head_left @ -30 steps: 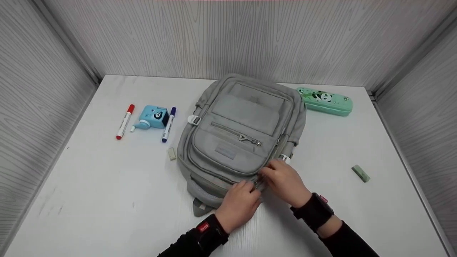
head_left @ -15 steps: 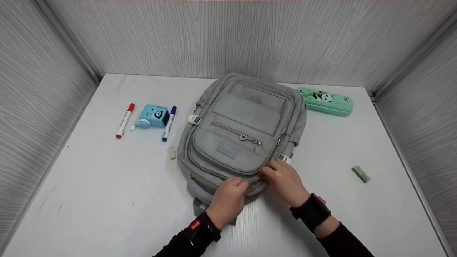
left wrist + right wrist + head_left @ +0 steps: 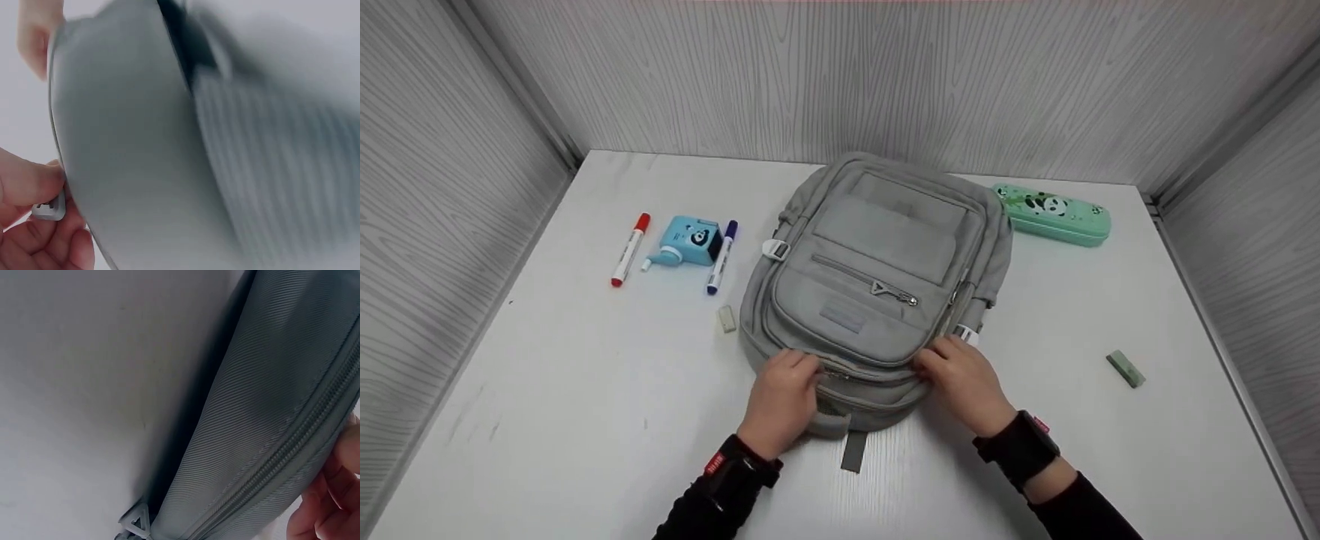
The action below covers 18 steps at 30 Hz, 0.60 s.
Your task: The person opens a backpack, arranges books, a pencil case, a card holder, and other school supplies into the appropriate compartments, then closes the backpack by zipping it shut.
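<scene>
A grey backpack [image 3: 870, 300] lies on the white table, its near end towards me. My left hand [image 3: 780, 401] is at the near left edge of the bag. In the left wrist view its thumb and fingers pinch a metal zipper pull [image 3: 50, 207]. My right hand [image 3: 964, 384] grips the fabric at the near right edge, beside a zipper [image 3: 315, 416] that shows in the right wrist view. A triangular zipper pull [image 3: 135, 520] hangs at the bottom of that view. Part of the left fingers is hidden in the head view.
Left of the bag lie a red marker [image 3: 630, 251], a blue panda-print pencil sharpener with a crank [image 3: 690, 240], a blue marker [image 3: 722, 257] and a pale eraser [image 3: 727, 319]. A green panda pencil case [image 3: 1057, 216] touches or nearly touches the far right side. A green eraser [image 3: 1126, 368] lies right.
My left hand has moved left along the near edge of the backpack with the zipper pull, uncovering the strap loop and tab there. My right hand has stayed at the near right edge.
</scene>
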Tool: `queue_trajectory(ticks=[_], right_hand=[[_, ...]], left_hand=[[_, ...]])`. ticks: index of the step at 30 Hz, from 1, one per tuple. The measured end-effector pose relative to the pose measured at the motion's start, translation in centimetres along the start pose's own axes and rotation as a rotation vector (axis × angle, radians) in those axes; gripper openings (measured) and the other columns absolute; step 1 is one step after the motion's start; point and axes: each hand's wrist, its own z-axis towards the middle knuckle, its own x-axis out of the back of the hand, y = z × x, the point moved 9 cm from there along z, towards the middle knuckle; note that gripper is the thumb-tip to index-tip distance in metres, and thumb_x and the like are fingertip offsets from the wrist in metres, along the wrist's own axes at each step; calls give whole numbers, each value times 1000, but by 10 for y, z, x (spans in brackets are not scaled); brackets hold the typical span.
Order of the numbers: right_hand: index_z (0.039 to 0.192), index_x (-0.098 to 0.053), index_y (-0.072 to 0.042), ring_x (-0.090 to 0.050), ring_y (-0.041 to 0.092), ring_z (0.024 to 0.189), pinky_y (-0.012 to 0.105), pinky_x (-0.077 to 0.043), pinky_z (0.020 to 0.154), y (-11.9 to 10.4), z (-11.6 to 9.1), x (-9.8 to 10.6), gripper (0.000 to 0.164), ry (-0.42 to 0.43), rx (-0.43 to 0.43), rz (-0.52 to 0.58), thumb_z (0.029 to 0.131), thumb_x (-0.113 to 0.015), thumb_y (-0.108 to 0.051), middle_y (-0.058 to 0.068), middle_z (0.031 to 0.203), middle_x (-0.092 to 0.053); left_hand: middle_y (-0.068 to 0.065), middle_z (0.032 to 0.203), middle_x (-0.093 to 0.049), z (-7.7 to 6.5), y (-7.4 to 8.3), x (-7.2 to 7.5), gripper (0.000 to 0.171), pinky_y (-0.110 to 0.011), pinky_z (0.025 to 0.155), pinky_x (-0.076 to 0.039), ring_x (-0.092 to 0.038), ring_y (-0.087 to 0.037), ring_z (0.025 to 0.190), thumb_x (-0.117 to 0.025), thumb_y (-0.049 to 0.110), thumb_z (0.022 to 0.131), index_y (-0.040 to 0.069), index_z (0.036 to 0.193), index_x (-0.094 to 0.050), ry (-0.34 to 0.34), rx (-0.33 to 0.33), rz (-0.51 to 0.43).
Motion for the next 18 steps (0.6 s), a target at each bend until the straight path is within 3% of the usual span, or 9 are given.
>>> queue_trajectory(ticks=[9, 18], right_hand=[[83, -62, -14, -54, 19, 74, 29, -43, 62, 4, -4, 6, 23, 15, -8, -5, 74, -80, -5, -1, 78, -56], [85, -63, -15, -53, 18, 76, 31, -43, 63, 16, -12, 14, 19, 37, -27, 13, 79, -76, -2, -1, 80, -57]], left_hand=[[-9, 76, -65, 2, -47, 23, 9, -40, 71, -51, -62, -26, 75, -73, -1, 82, 4, 80, -66, 44, 129, 71], [-11, 76, -66, 1, -75, 40, 8, -42, 67, -49, -60, -30, 72, -72, -3, 82, 2, 79, -66, 94, 191, 122]])
